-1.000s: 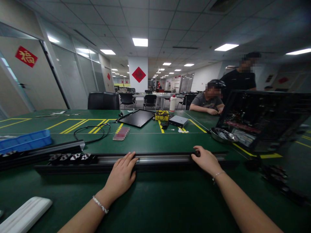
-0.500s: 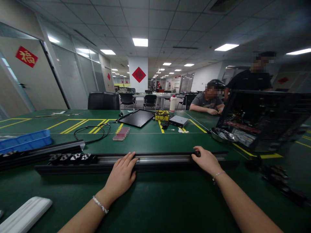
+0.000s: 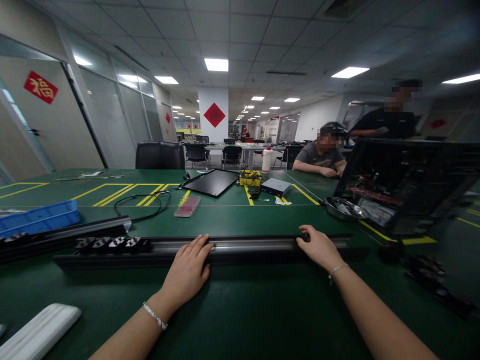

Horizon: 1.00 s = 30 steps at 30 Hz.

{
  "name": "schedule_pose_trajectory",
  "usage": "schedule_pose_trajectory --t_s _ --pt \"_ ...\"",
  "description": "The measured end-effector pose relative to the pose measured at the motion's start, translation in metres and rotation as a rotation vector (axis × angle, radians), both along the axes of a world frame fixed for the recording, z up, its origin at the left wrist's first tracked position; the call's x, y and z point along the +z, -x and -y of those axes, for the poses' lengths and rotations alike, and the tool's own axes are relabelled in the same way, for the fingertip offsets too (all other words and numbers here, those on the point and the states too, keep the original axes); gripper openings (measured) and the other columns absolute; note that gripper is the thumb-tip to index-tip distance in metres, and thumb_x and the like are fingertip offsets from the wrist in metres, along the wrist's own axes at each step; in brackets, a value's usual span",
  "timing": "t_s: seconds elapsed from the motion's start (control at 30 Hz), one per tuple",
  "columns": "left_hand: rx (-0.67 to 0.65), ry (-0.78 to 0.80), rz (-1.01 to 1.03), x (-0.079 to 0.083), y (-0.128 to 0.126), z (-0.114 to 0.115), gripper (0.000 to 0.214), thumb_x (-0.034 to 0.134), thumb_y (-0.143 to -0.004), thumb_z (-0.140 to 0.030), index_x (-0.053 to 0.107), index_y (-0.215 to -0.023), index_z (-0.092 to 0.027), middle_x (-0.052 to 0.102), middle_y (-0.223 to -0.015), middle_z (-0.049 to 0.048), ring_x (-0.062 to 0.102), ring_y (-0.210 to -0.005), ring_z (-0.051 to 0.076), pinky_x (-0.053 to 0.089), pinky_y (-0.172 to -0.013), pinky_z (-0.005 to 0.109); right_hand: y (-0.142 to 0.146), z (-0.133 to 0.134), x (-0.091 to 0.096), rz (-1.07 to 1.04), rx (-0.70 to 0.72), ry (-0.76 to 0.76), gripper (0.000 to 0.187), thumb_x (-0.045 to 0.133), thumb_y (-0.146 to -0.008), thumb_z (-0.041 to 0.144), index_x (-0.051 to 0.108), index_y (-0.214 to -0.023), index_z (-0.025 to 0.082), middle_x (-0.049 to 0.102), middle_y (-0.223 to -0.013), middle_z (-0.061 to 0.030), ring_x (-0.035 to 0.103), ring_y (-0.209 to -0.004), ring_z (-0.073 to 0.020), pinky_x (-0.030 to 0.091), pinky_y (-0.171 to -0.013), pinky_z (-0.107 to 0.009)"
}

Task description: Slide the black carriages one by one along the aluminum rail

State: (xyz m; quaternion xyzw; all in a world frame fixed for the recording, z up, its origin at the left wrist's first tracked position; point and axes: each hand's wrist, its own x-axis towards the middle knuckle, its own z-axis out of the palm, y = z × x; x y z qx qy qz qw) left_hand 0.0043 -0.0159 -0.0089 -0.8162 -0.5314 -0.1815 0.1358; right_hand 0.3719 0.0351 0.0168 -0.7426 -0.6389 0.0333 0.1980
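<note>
A long black channel rail point(image 3: 258, 256) with a shiny metal strip inside lies across the green table in front of me. Several black modules with whitish tops point(image 3: 117, 243) sit in a row at its left end. My left hand point(image 3: 189, 265) rests on the middle of the rail, palm down, fingers stretched out and holding nothing. Toward the right end, my right hand point(image 3: 319, 246) has thumb and forefinger closed around a small round black piece point(image 3: 306, 237) at the rail. The hand covers part of that piece, so its kind is not clear.
Left are a blue tray point(image 3: 45, 217), another black rail point(image 3: 93, 227) and a white object point(image 3: 41, 330). Ahead lie a cable point(image 3: 150, 217), a black panel point(image 3: 212, 182) and a grey box point(image 3: 276, 186). Right stand a metal bowl point(image 3: 343, 210) and an opened computer case point(image 3: 397, 185); two people are beyond.
Both hands stay almost exactly where they were, and the rail has not moved. The standing person at the back right has shifted slightly, with a forearm now raised.
</note>
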Motion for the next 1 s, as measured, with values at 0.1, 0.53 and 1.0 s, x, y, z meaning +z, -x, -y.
schedule_pose_trajectory --t_s 0.1,0.53,1.0 --pt "-0.008 -0.004 0.006 0.001 0.000 0.000 0.046 0.047 -0.077 -0.020 0.048 -0.123 -0.023 0.042 -0.140 0.0073 0.037 -0.129 0.024 0.035 -0.102 0.044 0.001 0.001 0.002 -0.009 -0.008 0.003 0.041 0.047 -0.076 0.039 0.053 -0.113 0.022 0.063 -0.107 -0.0072 0.055 -0.101 -0.0249 0.042 -0.084 -0.036" --pt "-0.002 0.001 0.008 -0.001 0.000 0.000 0.046 0.047 -0.077 -0.020 0.049 -0.123 -0.023 0.041 -0.141 0.0067 0.037 -0.129 0.024 0.035 -0.101 0.043 -0.005 -0.002 -0.002 -0.036 -0.002 -0.013 0.040 0.048 -0.076 0.034 0.052 -0.113 0.020 0.062 -0.110 -0.0077 0.057 -0.100 -0.0236 0.042 -0.085 -0.035" --pt "-0.008 0.004 0.022 0.000 0.000 0.001 0.046 0.047 -0.076 -0.020 0.049 -0.122 -0.023 0.042 -0.140 0.0070 0.037 -0.129 0.025 0.036 -0.101 0.045 -0.010 -0.004 -0.005 -0.061 0.009 -0.011 0.038 0.048 -0.077 0.034 0.051 -0.113 0.022 0.062 -0.111 -0.0065 0.057 -0.101 -0.0235 0.042 -0.087 -0.036"
